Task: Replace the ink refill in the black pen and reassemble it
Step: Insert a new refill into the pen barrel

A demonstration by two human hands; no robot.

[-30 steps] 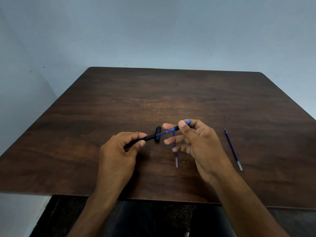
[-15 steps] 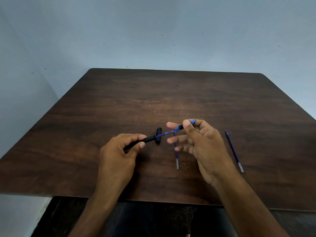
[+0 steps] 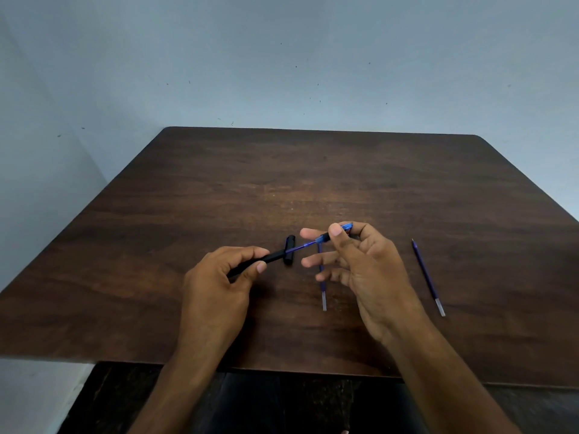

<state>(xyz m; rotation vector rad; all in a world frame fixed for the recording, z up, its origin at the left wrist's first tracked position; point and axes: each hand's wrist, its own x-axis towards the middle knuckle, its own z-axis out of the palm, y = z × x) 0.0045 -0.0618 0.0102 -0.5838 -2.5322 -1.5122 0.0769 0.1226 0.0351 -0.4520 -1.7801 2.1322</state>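
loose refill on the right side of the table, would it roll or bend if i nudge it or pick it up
The loose refill is a thin, round-looking rod lying flat on the smooth table, so a sideways nudge would probably roll it. It looks very slender, likely light and a little flexible. Being so thin, it may be fiddly to pinch up.

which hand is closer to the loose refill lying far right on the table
Right. The right hand is just left of that refill, not touching it; the left hand is farther left, gripping the black pen barrel.
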